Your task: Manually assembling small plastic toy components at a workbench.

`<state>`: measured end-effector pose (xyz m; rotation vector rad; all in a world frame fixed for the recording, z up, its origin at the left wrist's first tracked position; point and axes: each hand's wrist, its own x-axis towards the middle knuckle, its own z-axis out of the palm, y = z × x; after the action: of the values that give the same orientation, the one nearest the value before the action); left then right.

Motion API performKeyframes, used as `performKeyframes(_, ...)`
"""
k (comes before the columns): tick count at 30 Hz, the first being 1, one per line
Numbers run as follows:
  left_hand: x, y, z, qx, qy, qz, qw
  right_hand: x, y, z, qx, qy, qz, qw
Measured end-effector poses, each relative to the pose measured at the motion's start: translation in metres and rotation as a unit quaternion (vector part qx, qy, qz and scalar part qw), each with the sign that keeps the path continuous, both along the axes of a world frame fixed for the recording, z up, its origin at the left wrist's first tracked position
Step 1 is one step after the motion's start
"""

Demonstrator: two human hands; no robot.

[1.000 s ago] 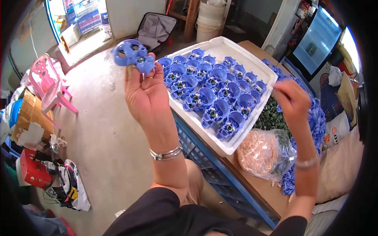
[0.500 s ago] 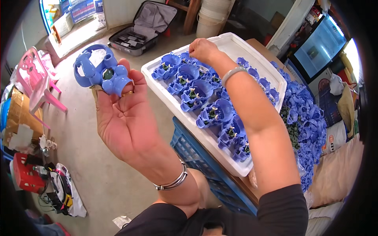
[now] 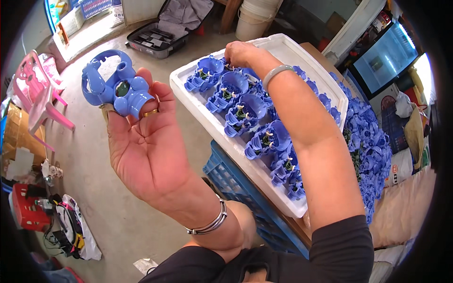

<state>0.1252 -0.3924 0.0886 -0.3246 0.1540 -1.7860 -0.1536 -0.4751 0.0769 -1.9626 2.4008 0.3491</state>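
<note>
My left hand [image 3: 151, 155] is raised, palm up, with its fingers and thumb closed around a glossy blue plastic part [image 3: 137, 96]. That part has rounded lobes, a short tube, an open loop and a dark green piece set in its middle. My right hand [image 3: 243, 53] reaches to the far side of a white foam tray [image 3: 278, 42], its fingers curled downward among blue petal-shaped parts. Its fingertips are partly hidden, and I cannot make out what they hold. Rows of blue petal-like clusters [image 3: 247, 108] with green centres and pale tips fill the tray.
The tray rests on a table beside a blue plastic crate [image 3: 231, 179]. A large heap of blue parts [image 3: 370, 151] lies to the right, near a screen [image 3: 384, 59]. An open suitcase [image 3: 160, 35], white buckets [image 3: 255, 19] and a pink chair [image 3: 42, 94] stand on the floor.
My left hand and the blue part have shifted slightly left in the picture, while the tray has shifted right. The right hand stays at the tray's far side, its fingers lower among the parts.
</note>
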Motion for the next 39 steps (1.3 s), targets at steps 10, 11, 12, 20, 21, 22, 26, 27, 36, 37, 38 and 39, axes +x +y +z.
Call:
performKeyframes(10, -0.012, 0.001, -0.002, -0.012, 0.002, 0.013, 1.000, -0.017, 0.020, 0.020, -0.160, -0.249, -0.035, 0.955)
performKeyframes(11, -0.016, 0.002, 0.001, 0.013, -0.021, 0.018, 1.000, -0.017, 0.028, 0.024, -0.160, -0.247, -0.037, 0.955)
performKeyframes(12, -0.020, 0.005, 0.004, 0.037, -0.044, 0.021, 0.998, -0.016, 0.038, 0.029, -0.192, -0.298, -0.030, 0.935)
performKeyframes(20, -0.058, 0.050, 0.029, 0.010, -0.027, -0.177, 0.984, 0.018, 0.172, 0.075, -0.284, -0.667, -0.029, 0.689)
performKeyframes(21, -0.063, 0.060, 0.032, 0.007, -0.023, -0.188, 0.982, 0.023, 0.196, 0.076, -0.293, -0.661, -0.034, 0.690)
performKeyframes(22, -0.073, 0.074, 0.037, -0.008, -0.038, -0.237, 0.971, 0.024, 0.228, 0.078, -0.315, -0.703, -0.011, 0.637)
performKeyframes(26, -0.099, 0.124, 0.037, -0.071, -0.061, -0.392, 0.915, 0.037, 0.343, 0.075, -0.381, -0.793, -0.017, 0.476)
performKeyframes(27, -0.105, 0.139, 0.035, -0.112, -0.045, -0.450, 0.885, 0.040, 0.373, 0.070, -0.394, -0.807, -0.007, 0.440)
performKeyframes(36, -0.124, 0.293, -0.018, -0.218, -0.254, -0.650, 0.682, 0.106, 0.594, 0.028, -0.506, -0.772, -0.076, 0.377)
performKeyframes(37, -0.122, 0.308, -0.025, -0.218, -0.261, -0.664, 0.666, 0.113, 0.610, 0.022, -0.521, -0.767, -0.086, 0.364)
performKeyframes(38, -0.120, 0.323, -0.029, -0.230, -0.251, -0.675, 0.655, 0.120, 0.628, 0.016, -0.535, -0.754, -0.103, 0.367)
performKeyframes(39, -0.116, 0.340, -0.033, -0.241, -0.240, -0.684, 0.645, 0.127, 0.647, 0.010, -0.547, -0.741, -0.120, 0.369)
